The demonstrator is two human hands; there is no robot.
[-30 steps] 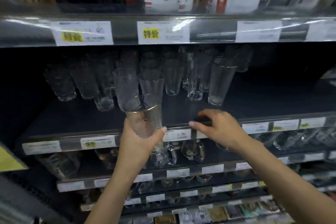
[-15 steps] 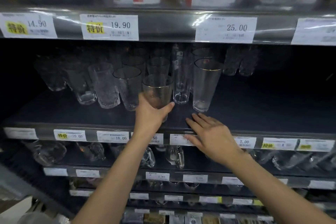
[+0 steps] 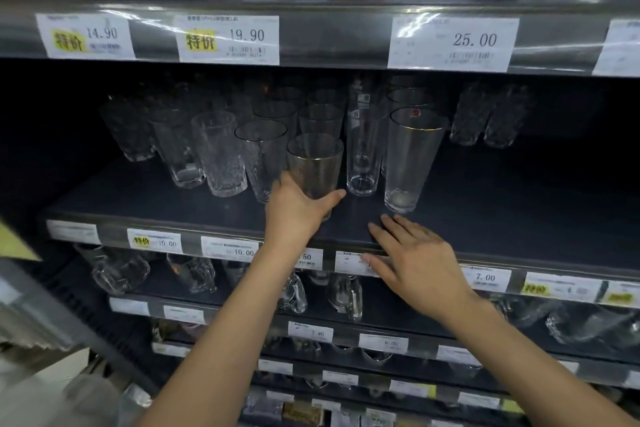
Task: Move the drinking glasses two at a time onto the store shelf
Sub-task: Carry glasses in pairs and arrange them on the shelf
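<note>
The left hand (image 3: 298, 215) grips a short gold-rimmed glass (image 3: 314, 163) low down, thumb on its right side and fingers curled round behind it, at the front of the dark shelf (image 3: 502, 218); the hand hides the base, so whether the glass rests on the shelf cannot be told; the right hand (image 3: 419, 267) holds nothing, palm down with fingers straight and slightly spread, lying over the shelf's front edge, its fingertips near the foot of a tall glass (image 3: 412, 156) with a gold rim; between that and the held glass stands a narrow clear glass (image 3: 363, 152), close on the right; a patterned glass (image 3: 261, 159) crowds the held one on the left, with a second patterned tumbler (image 3: 220, 152) beside it; more glasses (image 3: 320, 118) stand in rows directly behind, filling the way inward; two further glasses (image 3: 488, 118) stand apart at the back right; price tags (image 3: 228, 40) hang on the rail above; glass mugs (image 3: 343, 295) sit on the shelf below.
</note>
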